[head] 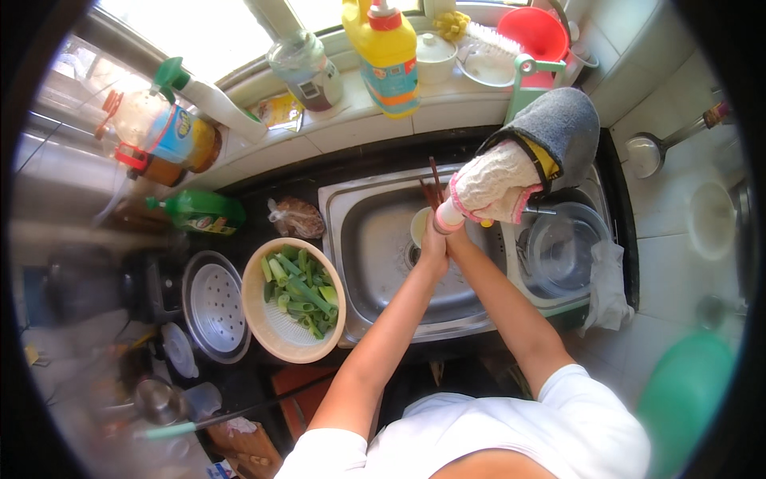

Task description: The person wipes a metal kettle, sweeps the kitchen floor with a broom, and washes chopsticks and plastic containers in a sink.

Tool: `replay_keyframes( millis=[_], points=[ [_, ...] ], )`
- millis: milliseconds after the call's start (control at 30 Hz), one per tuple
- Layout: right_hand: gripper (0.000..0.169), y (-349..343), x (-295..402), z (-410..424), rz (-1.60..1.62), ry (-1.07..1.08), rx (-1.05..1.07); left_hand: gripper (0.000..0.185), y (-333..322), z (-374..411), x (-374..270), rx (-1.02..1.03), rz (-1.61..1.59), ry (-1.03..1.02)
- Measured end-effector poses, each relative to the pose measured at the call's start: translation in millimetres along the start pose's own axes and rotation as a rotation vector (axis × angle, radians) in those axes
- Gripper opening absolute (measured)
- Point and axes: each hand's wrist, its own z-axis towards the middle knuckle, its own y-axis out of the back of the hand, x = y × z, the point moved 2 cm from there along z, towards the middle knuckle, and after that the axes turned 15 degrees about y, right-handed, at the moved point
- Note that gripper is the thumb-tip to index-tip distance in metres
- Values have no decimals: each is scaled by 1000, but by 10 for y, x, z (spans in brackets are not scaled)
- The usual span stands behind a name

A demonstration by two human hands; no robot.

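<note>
My left hand point(435, 246) and my right hand point(458, 237) are together over the stainless steel sink point(383, 269). Several dark reddish-brown chopsticks point(432, 190) stick out past my fingers, and both hands seem closed around them. The pink-and-white spout end point(448, 217) of the tap hides part of my fingers. A pale cloth with pink edging point(494, 179) and a grey cloth cover point(550, 129) wrap the tap above. Just left of my hands, a light-coloured bowl point(421, 226) sits in the basin, partly hidden.
A plastic basket point(254, 317) of cut green leaf pieces stands left of the sink, beside a perforated steamer tray point(215, 299). Clear plastic bowls point(562, 251) sit in the right-hand basin. A yellow jug point(389, 66) and a spray bottle point(209, 99) line the windowsill.
</note>
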Motion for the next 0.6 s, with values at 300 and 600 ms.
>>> replay_keyframes(
  millis=[300,600],
  points=[
    [33,-164,11,-123,30,6,-56,51,94,3,-164,127,12,93],
    [40,-65,-418,62,94,2,-35,60,44,-146,-135,175,34,103]
  ],
)
